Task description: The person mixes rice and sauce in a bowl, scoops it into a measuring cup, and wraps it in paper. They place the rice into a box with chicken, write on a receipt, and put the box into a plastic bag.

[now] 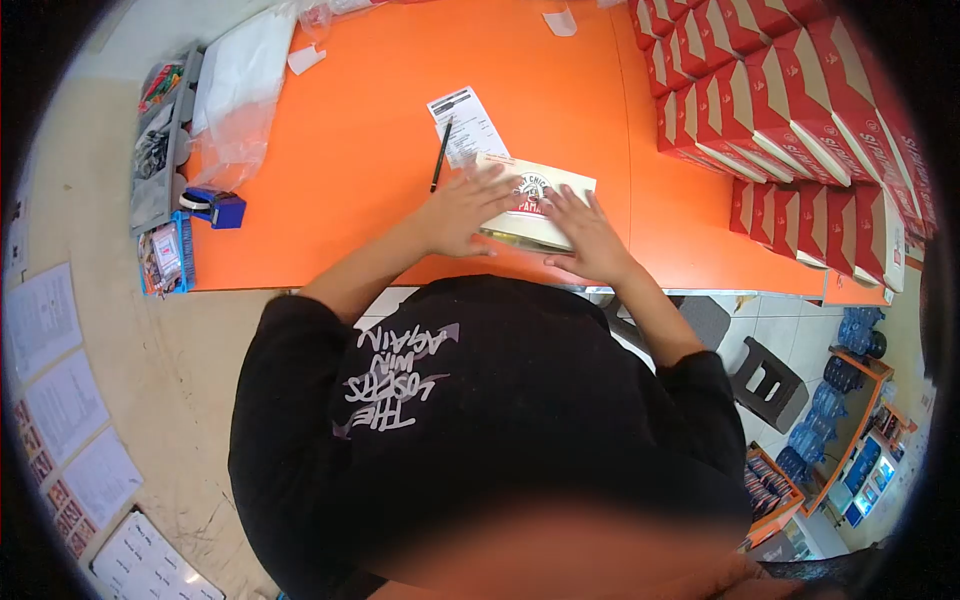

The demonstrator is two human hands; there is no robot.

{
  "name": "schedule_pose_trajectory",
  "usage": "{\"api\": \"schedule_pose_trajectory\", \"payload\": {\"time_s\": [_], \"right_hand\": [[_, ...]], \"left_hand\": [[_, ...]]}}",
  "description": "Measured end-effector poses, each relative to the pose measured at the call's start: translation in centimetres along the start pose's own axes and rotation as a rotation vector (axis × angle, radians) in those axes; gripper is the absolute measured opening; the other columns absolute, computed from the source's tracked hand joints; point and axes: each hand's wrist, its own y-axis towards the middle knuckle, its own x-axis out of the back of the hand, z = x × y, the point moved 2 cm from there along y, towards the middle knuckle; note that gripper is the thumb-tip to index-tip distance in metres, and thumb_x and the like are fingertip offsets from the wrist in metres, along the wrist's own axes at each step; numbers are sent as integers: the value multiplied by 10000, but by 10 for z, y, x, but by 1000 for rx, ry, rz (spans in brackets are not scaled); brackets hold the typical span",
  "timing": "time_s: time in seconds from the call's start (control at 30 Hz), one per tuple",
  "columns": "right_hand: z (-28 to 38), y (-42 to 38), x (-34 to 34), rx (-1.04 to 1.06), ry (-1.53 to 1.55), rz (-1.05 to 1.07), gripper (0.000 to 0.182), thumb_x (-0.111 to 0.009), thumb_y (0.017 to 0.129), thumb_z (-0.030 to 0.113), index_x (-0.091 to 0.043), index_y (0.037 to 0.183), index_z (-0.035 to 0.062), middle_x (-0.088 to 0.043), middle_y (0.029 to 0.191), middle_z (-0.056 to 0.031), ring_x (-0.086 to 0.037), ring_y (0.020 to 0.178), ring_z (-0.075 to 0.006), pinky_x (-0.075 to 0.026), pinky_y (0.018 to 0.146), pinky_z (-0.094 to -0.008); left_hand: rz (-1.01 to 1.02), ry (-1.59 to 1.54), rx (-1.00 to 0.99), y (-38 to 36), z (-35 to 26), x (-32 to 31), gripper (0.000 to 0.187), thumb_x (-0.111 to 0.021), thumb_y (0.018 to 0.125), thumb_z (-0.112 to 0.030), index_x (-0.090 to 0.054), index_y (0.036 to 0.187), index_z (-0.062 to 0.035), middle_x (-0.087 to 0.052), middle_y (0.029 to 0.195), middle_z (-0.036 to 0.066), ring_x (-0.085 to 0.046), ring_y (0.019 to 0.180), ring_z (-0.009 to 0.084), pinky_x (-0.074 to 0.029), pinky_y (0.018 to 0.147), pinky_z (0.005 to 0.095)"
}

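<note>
Pressing flat box (541, 201) near table edge (300, 283), left hand (462, 212), right hand (586, 230), fingers spread, released; pen (440, 155) beside

Both hands (520, 215) flat on box (560, 185)

A flat cream cardboard box (540, 200) (red-and-black round logo printed on top) lies closed near the orange worktop's (360, 150) front edge, slightly skewed.

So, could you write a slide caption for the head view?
Both hands, left and right, press flat on a cream box on the orange table.
</note>
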Motion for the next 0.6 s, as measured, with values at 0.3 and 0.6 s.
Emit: {"api": "schedule_pose_trajectory", "payload": {"time_s": [0.3, 0.6], "right_hand": [[6, 3, -10, 97, -123, 191, 594, -557, 733, 197, -301, 1269, 177, -257, 1331, -33, -210, 1237, -253, -127, 978, -511], [13, 21, 19, -14, 59, 97, 502, -481, 770, 234, -339, 1245, 153, -271, 1310, -120, -217, 1220, -319, -122, 975, -514]], "left_hand": [[-30, -25, -52, 10, 23, -48, 610, -552, 724, -299, -318, 1252, -104, -260, 1332, 29, -209, 1231, 256, -200, 988, 435], [-349, -50, 507, -11, 108, -40, 478, -517, 735, -290, -411, 1198, -232, -309, 1296, 53, -260, 1190, 300, -188, 944, 515]]}}
